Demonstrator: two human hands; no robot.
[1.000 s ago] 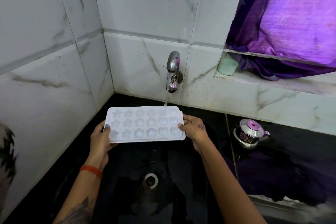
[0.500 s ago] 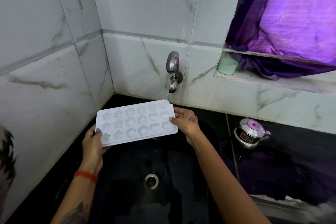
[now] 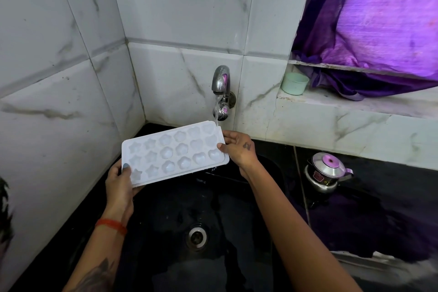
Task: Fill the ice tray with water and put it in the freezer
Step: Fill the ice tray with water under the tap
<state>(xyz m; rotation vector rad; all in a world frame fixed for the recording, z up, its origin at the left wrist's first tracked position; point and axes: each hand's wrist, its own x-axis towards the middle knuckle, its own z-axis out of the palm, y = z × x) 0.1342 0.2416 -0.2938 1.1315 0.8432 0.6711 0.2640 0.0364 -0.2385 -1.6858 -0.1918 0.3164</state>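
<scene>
A white ice tray (image 3: 175,153) sits in the middle of the frame, held over a black sink (image 3: 237,208) and tilted so that its right end is higher than its left. The left hand (image 3: 119,182) grips the tray's lower left corner, thumb on top of the rim and fingers curled beneath. The right hand (image 3: 238,148) holds the tray's right short edge, thumb pinching the rim from above with the other fingers behind the edge. The tray's cells are star, flower and heart shapes in three rows.

Above the tray's upper right corner a chrome tap (image 3: 221,87) juts from the marble-tiled wall (image 3: 166,19), and a stream of water (image 3: 216,114) falls from it onto that corner of the tray. Below the tray, in the lower middle of the frame, lies the round metal drain (image 3: 197,236) of the sink.

At right of centre a small steel kettle (image 3: 325,172) with a pinkish lid knob stands on the dark table (image 3: 391,185) beside the sink, well apart from the right hand. In the upper right, a pale green cup (image 3: 295,83) rests on a stone window ledge (image 3: 355,104), next to purple cloth (image 3: 379,31) that hangs over the opening. A red thread band (image 3: 111,224) circles the left wrist, and a tattoo shows on the forearm at the bottom left.
</scene>
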